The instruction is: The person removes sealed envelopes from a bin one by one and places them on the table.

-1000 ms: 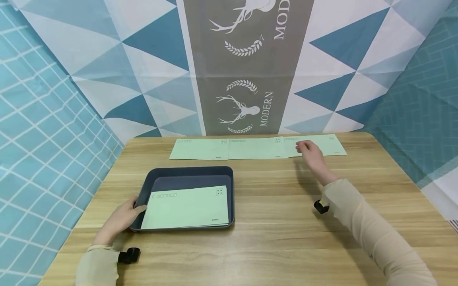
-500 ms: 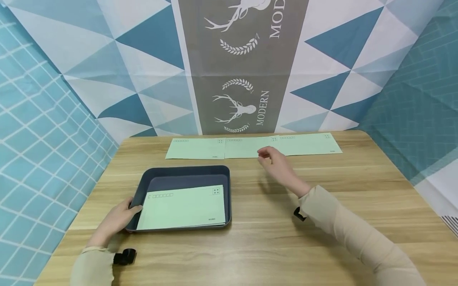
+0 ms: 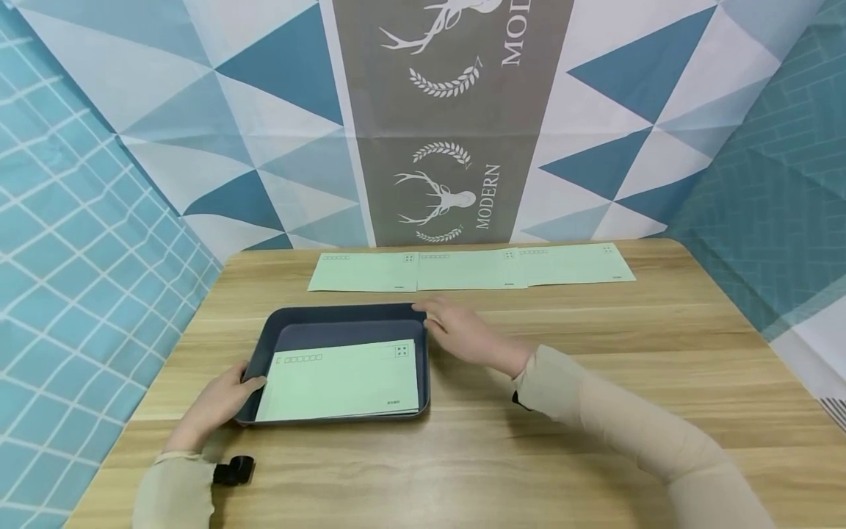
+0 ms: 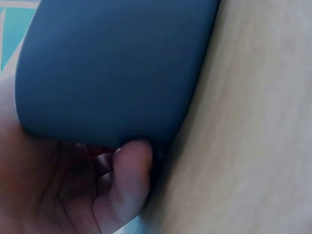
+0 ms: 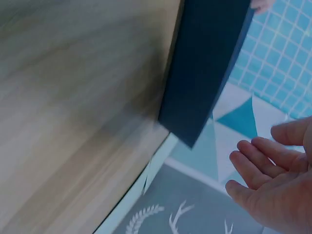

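Observation:
A dark blue-grey tray lies on the wooden table, left of the middle. Light green envelopes, stacked slightly askew, fill its front part. My left hand grips the tray's left side, thumb over the rim. From the left wrist view, curled fingers press against the outer wall near the bottom edge. At the tray's far right corner hovers my right hand, holding nothing. In the right wrist view its fingers are loosely bent and look apart from the tray wall.
Along the table's back edge lie three more green envelopes in a row: a left one, a middle one and a right one. Patterned cloth rises behind the table. Bare wood shows on the right.
My right hand has moved left from above the right envelope, past the middle one, to the tray's right rim. The left hand keeps its grip; tray and envelopes have not moved.

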### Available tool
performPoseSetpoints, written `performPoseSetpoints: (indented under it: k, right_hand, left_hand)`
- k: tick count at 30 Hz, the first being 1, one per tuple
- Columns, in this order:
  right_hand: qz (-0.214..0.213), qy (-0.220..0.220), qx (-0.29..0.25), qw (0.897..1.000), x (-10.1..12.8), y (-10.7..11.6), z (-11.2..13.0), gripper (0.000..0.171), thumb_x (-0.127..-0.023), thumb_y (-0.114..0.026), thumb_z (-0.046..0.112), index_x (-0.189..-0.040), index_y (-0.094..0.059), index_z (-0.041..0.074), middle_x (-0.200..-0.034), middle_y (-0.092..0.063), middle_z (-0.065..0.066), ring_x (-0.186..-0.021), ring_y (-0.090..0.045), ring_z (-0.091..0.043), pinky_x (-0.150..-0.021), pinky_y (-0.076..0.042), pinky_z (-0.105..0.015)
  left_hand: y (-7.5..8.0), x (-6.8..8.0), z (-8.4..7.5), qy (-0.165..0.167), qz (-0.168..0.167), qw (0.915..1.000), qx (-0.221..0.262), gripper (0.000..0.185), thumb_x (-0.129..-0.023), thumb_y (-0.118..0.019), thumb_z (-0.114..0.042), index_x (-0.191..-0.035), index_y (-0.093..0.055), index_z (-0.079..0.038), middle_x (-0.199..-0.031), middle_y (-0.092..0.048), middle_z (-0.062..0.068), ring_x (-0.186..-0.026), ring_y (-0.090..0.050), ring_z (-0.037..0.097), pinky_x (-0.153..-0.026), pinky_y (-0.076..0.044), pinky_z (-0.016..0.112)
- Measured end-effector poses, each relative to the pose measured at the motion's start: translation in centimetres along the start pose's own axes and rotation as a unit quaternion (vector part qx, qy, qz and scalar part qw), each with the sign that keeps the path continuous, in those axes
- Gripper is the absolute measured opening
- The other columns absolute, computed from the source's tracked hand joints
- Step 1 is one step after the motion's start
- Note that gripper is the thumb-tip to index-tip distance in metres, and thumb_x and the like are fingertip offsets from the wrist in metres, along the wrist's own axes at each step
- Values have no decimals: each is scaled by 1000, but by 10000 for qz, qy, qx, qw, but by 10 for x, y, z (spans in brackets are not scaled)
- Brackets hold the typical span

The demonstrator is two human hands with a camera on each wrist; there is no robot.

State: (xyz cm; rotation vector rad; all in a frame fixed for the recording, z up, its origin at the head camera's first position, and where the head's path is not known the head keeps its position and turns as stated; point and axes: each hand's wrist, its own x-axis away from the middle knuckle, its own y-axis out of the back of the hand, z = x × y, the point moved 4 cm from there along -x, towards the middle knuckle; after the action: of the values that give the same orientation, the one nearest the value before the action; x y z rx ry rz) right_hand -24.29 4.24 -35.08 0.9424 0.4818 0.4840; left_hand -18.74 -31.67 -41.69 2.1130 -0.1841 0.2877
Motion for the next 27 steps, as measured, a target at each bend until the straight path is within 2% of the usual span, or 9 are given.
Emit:
performPoseSetpoints:
  k: [3,8,12,15,21,27]
  right_hand:
    - [352,335,365,9982,-4,-11,8,39,-93,-50,16,-129,-49,3,-133,-48,-11,-123,-45,-22,-101,-38,-35]
    - [991,648,1003,9879,-9,-28,15,40,-92,-52,18,-130,-48,4,-131,-49,-8,-123,-44,-20,-106,-32,-35]
    - [1425,638,1385,9780,-11,-43,15,41,-93,-52,22,-131,-48,6,-133,-49,-7,-127,-40,-18,-111,-19,-41]
    - [1702,424,1436,9740,-10,-49,10,53,-90,-55,34,-134,-44,6,-136,-45,-7,-130,-36,-17,-113,-12,-41]
    - [1950,142,1304,9720,-8,-52,5,86,-77,-63,55,-140,-33,4,-141,-37,-10,-133,-30,-22,-114,-6,-37]
    - [1948,186,1397,9707,-10,-54,9,102,-68,-66,63,-141,-29,2,-141,-36,-12,-133,-29,-23,-114,-6,-39]
  left_hand:
    - [1,-1,-2,-24,-23,10000,27,61,-95,-36,-40,-130,-33,10,-121,-46,35,-100,-52,42,-81,-44,48]
    - [2,-2,-1,-90,-118,9999,12,56,-96,-38,-36,-127,-37,10,-118,-49,34,-97,-53,39,-80,-44,47]
    - [1,-2,0,-125,-127,9998,-27,57,-96,-38,-36,-128,-36,11,-121,-47,35,-106,-49,46,-84,-41,52]
    - [-1,-2,0,-114,-94,9999,2,57,-96,-38,-36,-128,-36,11,-121,-46,36,-106,-49,46,-85,-41,53]
    - [-2,-1,0,-99,-75,9999,-20,58,-96,-37,-36,-129,-35,12,-123,-45,36,-107,-48,46,-85,-41,53]
    - [0,-1,-1,-88,-104,9999,-62,58,-96,-37,-37,-129,-36,11,-123,-45,36,-108,-47,48,-85,-41,53]
